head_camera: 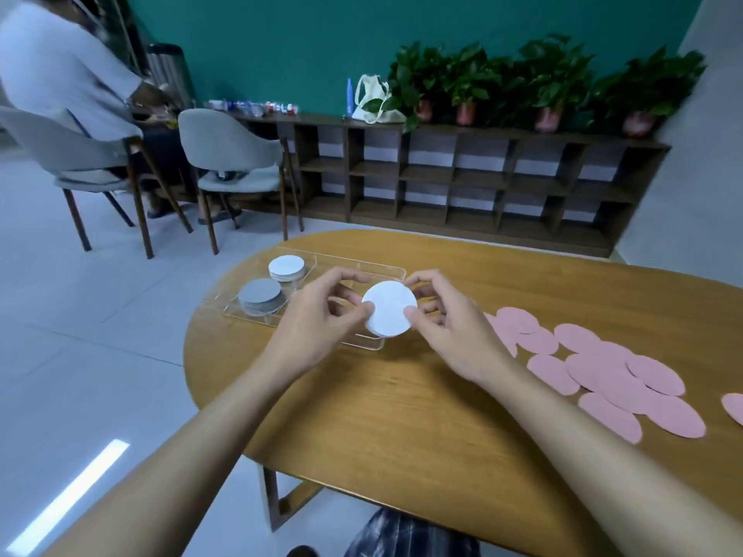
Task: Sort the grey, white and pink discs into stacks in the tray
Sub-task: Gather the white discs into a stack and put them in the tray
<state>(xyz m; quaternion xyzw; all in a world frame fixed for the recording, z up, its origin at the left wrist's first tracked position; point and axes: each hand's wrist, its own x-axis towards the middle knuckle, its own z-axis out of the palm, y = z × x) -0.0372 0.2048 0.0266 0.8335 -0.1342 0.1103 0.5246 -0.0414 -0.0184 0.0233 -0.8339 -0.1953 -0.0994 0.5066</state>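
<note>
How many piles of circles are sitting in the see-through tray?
2. In the tray: a grey pile at the near left end, a white pile right behind it. The left hand and right hand pinch more white circles over it, maybe hiding part.

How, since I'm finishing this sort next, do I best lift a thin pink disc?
Probably from above, at the rim of a pink disc overlapping its neighbours. They lie flat on the table, so only a raised, overlapping edge offers fingertips something to pinch.
</note>
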